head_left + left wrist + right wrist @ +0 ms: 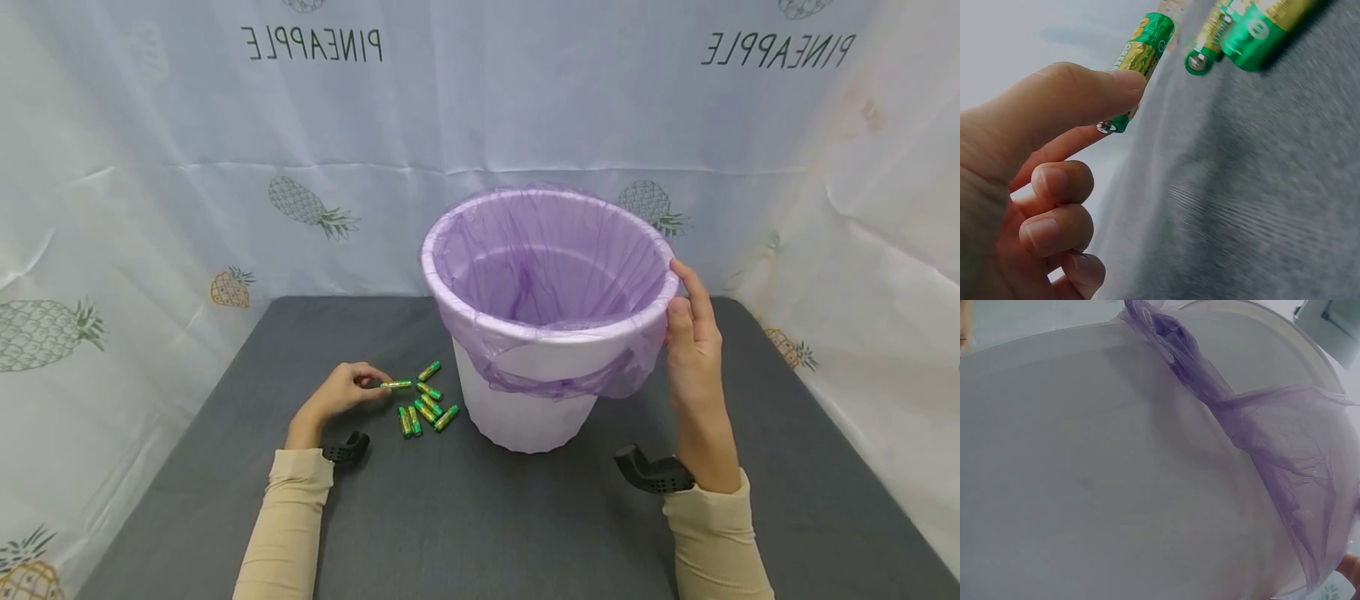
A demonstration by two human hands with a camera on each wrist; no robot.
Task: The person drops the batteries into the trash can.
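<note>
My left hand (348,390) pinches a green-and-gold battery (1141,56) between thumb and forefinger, with the other fingers curled below. Several more batteries (427,407) of the same kind lie loosely grouped on the table, just right of that hand. A white trash can (532,417) stands to their right, a thin purple bag (555,292) lining it and folded over the rim. Against the can's right side rests my right hand (697,350), its thumb and fingers extended upward and touching near the rim. In the right wrist view, the can's white wall (1097,475) and the gathered bag fold (1210,394) fill most of the picture.
A dark grey cloth-covered table (480,517) lies under everything. Behind and beside it hangs a pale curtain (375,125) printed with pineapples. Each wrist carries a black mount, the left one (347,450) near the tabletop.
</note>
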